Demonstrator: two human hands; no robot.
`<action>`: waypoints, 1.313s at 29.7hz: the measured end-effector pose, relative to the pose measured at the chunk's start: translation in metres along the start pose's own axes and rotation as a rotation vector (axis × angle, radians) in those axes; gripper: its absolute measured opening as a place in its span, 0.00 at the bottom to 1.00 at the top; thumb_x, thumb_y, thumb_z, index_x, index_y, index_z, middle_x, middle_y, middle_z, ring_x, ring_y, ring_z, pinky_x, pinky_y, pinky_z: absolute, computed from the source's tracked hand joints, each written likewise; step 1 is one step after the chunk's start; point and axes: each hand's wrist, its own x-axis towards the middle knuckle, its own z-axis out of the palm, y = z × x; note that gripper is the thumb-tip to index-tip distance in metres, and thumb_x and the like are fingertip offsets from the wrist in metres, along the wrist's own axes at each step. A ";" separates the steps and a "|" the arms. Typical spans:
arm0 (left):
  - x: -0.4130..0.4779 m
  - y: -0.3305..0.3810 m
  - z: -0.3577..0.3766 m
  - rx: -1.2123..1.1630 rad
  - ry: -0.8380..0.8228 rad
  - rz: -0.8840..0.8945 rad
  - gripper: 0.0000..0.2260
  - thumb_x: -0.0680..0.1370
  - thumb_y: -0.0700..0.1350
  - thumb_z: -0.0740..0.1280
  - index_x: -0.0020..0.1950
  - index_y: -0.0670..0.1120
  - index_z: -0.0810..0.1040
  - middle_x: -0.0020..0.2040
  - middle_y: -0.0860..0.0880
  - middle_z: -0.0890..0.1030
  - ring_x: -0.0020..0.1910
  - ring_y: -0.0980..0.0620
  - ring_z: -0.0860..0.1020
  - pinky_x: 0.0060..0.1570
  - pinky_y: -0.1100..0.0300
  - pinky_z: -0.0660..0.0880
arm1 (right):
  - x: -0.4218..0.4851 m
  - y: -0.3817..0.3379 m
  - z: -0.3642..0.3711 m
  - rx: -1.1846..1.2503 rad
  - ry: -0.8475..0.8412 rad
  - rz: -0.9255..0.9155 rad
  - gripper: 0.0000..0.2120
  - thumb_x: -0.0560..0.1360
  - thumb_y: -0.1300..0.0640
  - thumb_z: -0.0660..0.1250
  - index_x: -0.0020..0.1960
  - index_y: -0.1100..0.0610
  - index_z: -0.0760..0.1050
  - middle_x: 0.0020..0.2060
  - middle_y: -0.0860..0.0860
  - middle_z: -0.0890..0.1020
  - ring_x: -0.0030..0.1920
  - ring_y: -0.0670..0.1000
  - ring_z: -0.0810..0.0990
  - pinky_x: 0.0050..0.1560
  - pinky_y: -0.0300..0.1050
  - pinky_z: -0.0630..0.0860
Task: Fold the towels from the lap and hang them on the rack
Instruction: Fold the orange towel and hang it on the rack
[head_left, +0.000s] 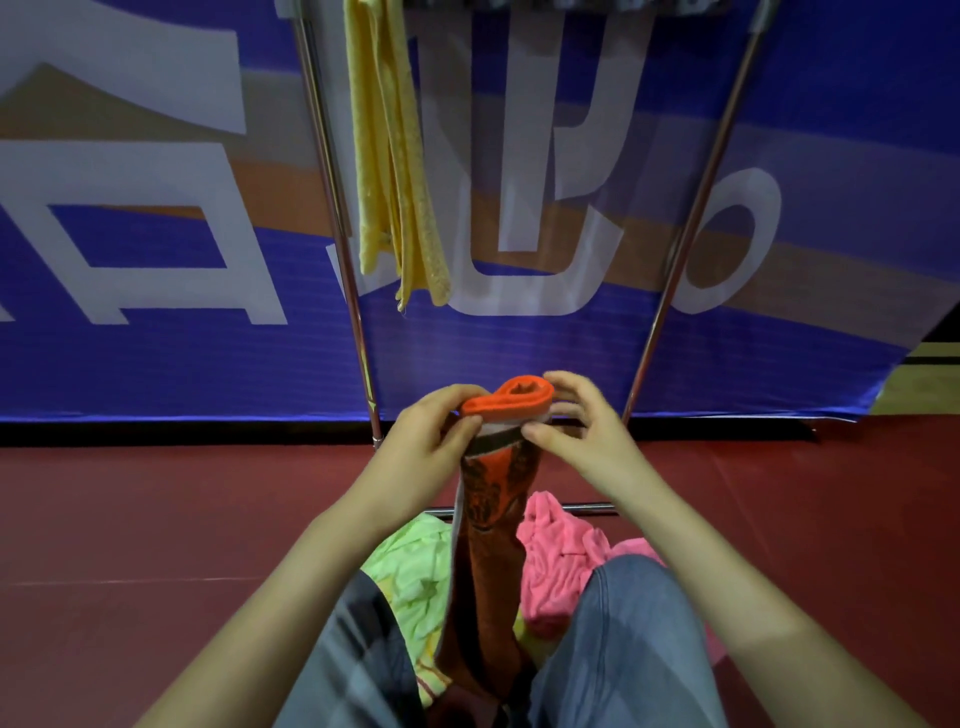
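Observation:
An orange towel (488, 561) with dark print hangs folded lengthwise from both my hands above my lap. My left hand (431, 441) pinches its top fold at the left. At the right end of that fold, my right hand (576, 431) pinches it too. A pale green towel (415, 571) and a pink towel (561, 566) lie crumpled on my lap behind the orange one. A yellow towel (395, 156) hangs folded over the top of the metal rack (691, 218) straight ahead, near its left post.
The rack's two slanted metal posts stand on a dark red floor (156, 519) in front of a blue, white and tan banner (156, 234). A low crossbar (587, 506) of the rack runs just beyond my knees. Space on the rack right of the yellow towel is free.

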 end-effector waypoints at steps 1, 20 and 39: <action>-0.001 0.002 -0.003 -0.001 -0.008 0.002 0.08 0.76 0.36 0.61 0.53 0.44 0.76 0.40 0.57 0.76 0.38 0.69 0.73 0.41 0.76 0.67 | 0.001 0.001 -0.001 -0.011 -0.048 0.003 0.16 0.69 0.67 0.68 0.46 0.48 0.72 0.46 0.49 0.78 0.45 0.40 0.76 0.49 0.34 0.73; 0.019 0.036 -0.035 0.512 -0.104 0.059 0.12 0.74 0.58 0.62 0.42 0.49 0.75 0.38 0.49 0.77 0.39 0.50 0.75 0.39 0.54 0.68 | 0.002 -0.011 0.016 0.066 -0.170 -0.088 0.13 0.69 0.68 0.67 0.38 0.49 0.75 0.30 0.40 0.81 0.35 0.35 0.76 0.42 0.29 0.73; 0.017 0.056 -0.111 0.525 0.140 0.054 0.14 0.72 0.59 0.62 0.42 0.48 0.75 0.34 0.51 0.77 0.37 0.47 0.77 0.39 0.46 0.76 | -0.016 0.080 0.045 0.137 -0.303 0.323 0.09 0.72 0.66 0.65 0.48 0.54 0.77 0.39 0.44 0.80 0.37 0.34 0.77 0.43 0.29 0.73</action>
